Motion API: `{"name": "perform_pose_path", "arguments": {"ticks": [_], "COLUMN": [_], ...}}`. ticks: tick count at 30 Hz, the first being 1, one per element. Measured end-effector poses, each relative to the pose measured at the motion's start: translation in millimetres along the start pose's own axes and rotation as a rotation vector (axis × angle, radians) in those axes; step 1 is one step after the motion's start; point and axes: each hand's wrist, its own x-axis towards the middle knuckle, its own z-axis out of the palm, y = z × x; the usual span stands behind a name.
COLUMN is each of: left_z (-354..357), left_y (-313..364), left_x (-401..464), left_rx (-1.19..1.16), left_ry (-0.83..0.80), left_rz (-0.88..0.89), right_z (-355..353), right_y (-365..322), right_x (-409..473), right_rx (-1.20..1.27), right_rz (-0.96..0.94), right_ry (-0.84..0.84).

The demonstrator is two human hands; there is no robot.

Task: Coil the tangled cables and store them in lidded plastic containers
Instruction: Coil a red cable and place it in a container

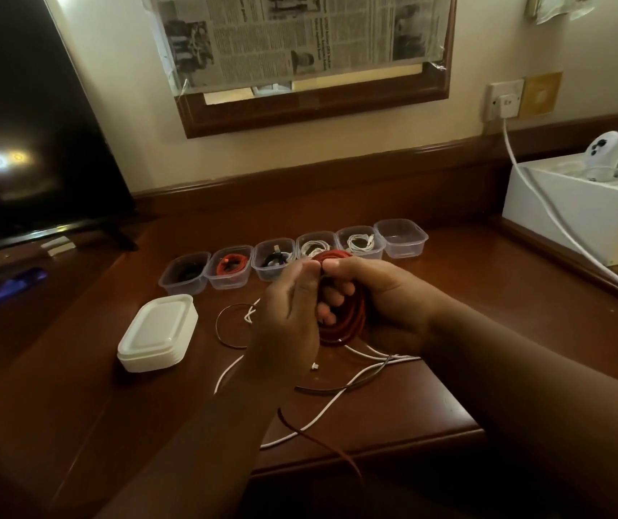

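Both the right hand (378, 305) and left hand (288, 316) grip the red cable coil (341, 327) above the tabletop (487, 294), with the empty container (402, 238) at 12 o'clock; slack fingers would probably let the loops spring apart.

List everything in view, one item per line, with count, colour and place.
containers: six, clear, in a row at the back of the desk; five hold cables, the rightmost is empty
lids: one stack, white, left of the hands
red cable: one, coiled, held in both hands
loose cables: several, white and dark, on the desk under the hands
screen: one, black, far left
box: one, white, far right
wall socket: one, white, with a white lead plugged in
left hand: on the coil
right hand: on the coil
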Motion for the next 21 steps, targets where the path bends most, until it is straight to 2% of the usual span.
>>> {"name": "perform_pose_path", "arguments": {"ticks": [3, 6, 8, 12, 16, 18, 21], "left_z": [-5, 0, 9, 25, 38, 44, 52], "left_y": [-4, -9, -20, -48, -84, -102, -124], "left_x": [5, 22, 37, 67, 87, 94, 102], "left_rx": [0.162, 0.214, 0.210, 0.169, 0.014, -0.023, -0.091], "left_ry": [0.016, 0.053, 0.068, 0.092, 0.124, 0.124, 0.129], "left_rz": [0.004, -0.016, -0.033, -0.148, -0.245, -0.265, -0.311], "right_z": [-5, -13, -23, -59, -96, -114, -136], "right_y": [-2, 8, 13, 14, 22, 29, 43], "right_x": [1, 15, 28, 57, 75, 84, 96], "right_rx": [-0.413, -0.864, -0.970, -0.999, -0.724, -0.666, -0.730], "right_rz": [-0.014, -0.160, -0.249, -0.152, -0.034, -0.033, -0.061], "right_ry": [0.193, 0.419, 0.506, 0.525, 0.449, 0.456, 0.503]}}
